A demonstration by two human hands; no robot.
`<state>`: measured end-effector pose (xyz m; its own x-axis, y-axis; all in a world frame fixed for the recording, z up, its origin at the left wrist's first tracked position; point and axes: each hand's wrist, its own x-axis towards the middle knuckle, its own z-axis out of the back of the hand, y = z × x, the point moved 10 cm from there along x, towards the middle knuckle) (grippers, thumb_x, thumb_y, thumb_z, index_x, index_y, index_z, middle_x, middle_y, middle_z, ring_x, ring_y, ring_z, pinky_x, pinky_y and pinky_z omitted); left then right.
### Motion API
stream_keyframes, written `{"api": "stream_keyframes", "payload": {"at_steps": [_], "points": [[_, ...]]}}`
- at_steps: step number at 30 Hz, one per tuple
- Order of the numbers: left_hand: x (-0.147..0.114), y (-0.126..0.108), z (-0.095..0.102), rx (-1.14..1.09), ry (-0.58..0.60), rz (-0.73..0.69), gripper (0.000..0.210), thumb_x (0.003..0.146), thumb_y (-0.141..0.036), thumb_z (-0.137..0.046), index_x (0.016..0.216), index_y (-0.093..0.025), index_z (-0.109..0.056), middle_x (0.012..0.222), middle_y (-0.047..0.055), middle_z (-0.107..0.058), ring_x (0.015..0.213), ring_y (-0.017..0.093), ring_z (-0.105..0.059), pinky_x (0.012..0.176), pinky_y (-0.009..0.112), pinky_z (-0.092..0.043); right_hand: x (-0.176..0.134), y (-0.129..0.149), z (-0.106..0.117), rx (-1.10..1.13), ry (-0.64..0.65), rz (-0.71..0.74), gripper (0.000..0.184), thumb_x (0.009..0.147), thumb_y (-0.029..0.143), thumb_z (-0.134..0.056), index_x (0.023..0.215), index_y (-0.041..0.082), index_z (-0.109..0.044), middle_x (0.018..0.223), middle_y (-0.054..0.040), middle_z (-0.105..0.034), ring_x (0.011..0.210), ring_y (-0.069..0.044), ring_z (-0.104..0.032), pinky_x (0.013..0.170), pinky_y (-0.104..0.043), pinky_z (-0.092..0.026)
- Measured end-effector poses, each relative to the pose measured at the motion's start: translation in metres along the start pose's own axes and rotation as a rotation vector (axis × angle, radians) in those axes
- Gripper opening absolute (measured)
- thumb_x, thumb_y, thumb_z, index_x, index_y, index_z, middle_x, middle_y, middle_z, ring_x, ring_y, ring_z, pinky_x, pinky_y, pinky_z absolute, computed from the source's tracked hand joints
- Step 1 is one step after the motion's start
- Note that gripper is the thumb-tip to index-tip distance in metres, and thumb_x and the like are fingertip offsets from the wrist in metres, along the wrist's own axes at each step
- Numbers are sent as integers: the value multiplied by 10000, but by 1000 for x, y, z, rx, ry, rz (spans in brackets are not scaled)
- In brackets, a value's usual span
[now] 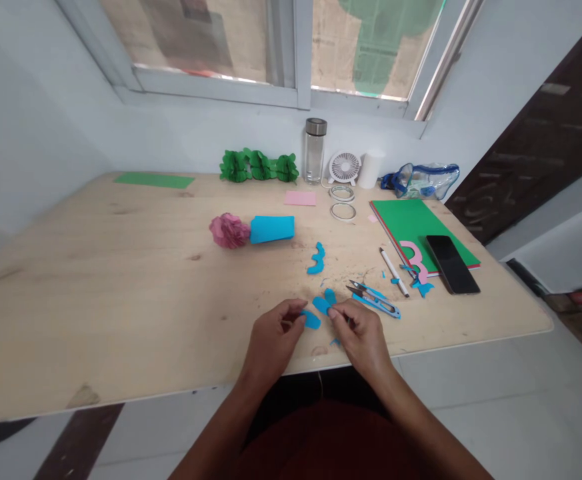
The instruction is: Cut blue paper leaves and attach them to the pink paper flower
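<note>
Centrally, head view: bare left hand (pixel 273 333), thumb and fingers closed on a small, round-ended blue paper piece (pixel 311 321), above the near edge of a pale wood-grain table (pixel 145 300). Bare right hand (pixel 363 333), just beside it, thumb and finger pinching a blue paper cutout with rounded lobes (pixel 322 305). Both blue pieces between the hands, near each other; whether they touch the tabletop, cannot tell.

Right of the hands: grey-and-blue thread snips with dark pointed blades (pixel 379 304), lying over blue paper; slim white pen (pixel 395 272); stacked sheets, green uppermost (pixel 421 227), overlapped by a scalloped pink paper strip (pixel 414 256) and a black smartphone (pixel 452 265).

Beyond the hands: scalloped blue paper strip (pixel 317 259); ruffled pink paper flower (pixel 229 231), beside a stack of blue paper (pixel 272 229).

Along the wall: three green pleated paper clusters (pixel 259 166); clear bottle, metal lid (pixel 314 153); small white fan (pixel 345 167); white cylinder (pixel 371 170); transparent pouch, blue trim (pixel 429 181).
</note>
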<state>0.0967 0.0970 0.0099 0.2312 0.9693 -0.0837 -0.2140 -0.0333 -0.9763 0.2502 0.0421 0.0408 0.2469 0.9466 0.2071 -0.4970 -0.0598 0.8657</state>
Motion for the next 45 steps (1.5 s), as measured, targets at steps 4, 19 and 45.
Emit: {"api": "stream_keyframes", "payload": {"at_steps": [4,19,45], "points": [[-3,-12,11,83,-117,-86,259,701,-296,-636,932,-194,-690,814,27,-677,615,143,-595,589,269,-490,-1,-9,-3,116,2,-61,206,842,297,-544,701,190,-649,637,1,-559,610,-145,-486,582,-257,-365],[-8,-7,-21,-244,84,127,155,669,-281,-675,600,-150,-630,521,-38,-557,489,75,-434,482,192,-345,-1,-18,-17,495,-10,-274,171,767,333,-630,689,183,-652,613,15,-603,593,-127,-512,569,-234,-401],[16,-9,11,376,9,-64,252,757,-364,-558,584,-182,-580,518,-25,-574,507,130,-506,516,242,-368,8,-25,2,102,-101,-119,266,826,381,-536,637,194,-527,543,39,-472,528,-117,-430,522,-232,-343]]}}
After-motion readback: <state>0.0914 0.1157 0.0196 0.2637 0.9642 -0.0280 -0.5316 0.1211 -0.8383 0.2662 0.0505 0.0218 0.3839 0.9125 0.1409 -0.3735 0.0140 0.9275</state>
